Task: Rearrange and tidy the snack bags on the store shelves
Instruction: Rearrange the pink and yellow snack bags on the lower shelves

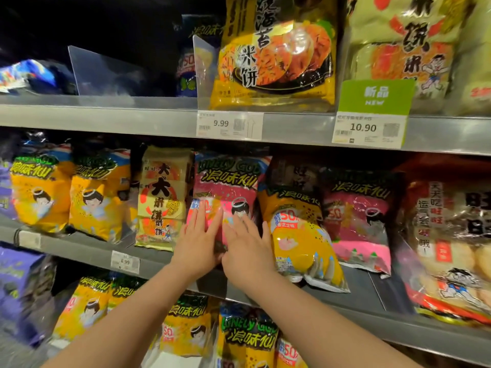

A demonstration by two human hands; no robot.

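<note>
Pink bag (228, 187) stood at the front edge of the middle shelf (87, 252), roughly halfway along, and both hands were flat on it. The left hand (198, 235) and right hand (245, 243) sat side by side on its lower half, fingers straight and a bit spread, so no closed grip on either one, just palms pressing. A cracker pack (162, 197) stood right beside it on the left. On its right a yellow bag (297, 235) leaned forward, bottom hanging over the shelf's front edge, with a second pink bag (356, 216) just past that.
</note>
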